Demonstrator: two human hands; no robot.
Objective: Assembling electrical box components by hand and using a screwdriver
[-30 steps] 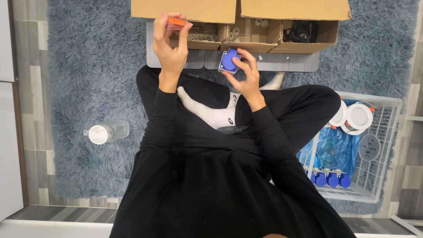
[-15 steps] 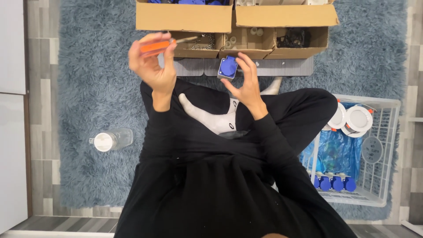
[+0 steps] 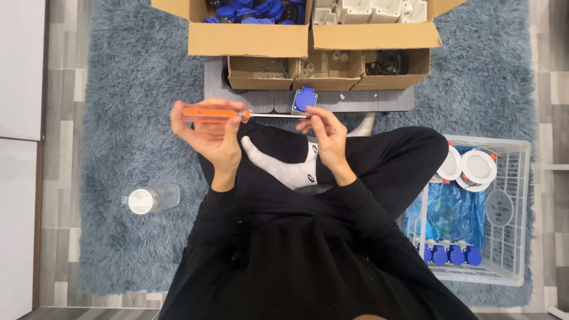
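I sit cross-legged on a blue-grey shaggy rug. My left hand grips the orange handle of a screwdriver, held level with its metal shaft pointing right. My right hand holds a small blue and grey socket part by its lower edge, upright above my knee. The screwdriver tip reaches the fingers of my right hand just below the blue part.
Open cardboard boxes with blue parts, white parts, screws and black pieces stand ahead on a grey mat. A white wire basket at right holds round white fittings, a blue bag and blue parts. A clear plastic bottle lies at left.
My left hand has come down from the boxes with the orange screwdriver and turned it level, its tip now at my right hand. The right hand kept hold of the blue part.
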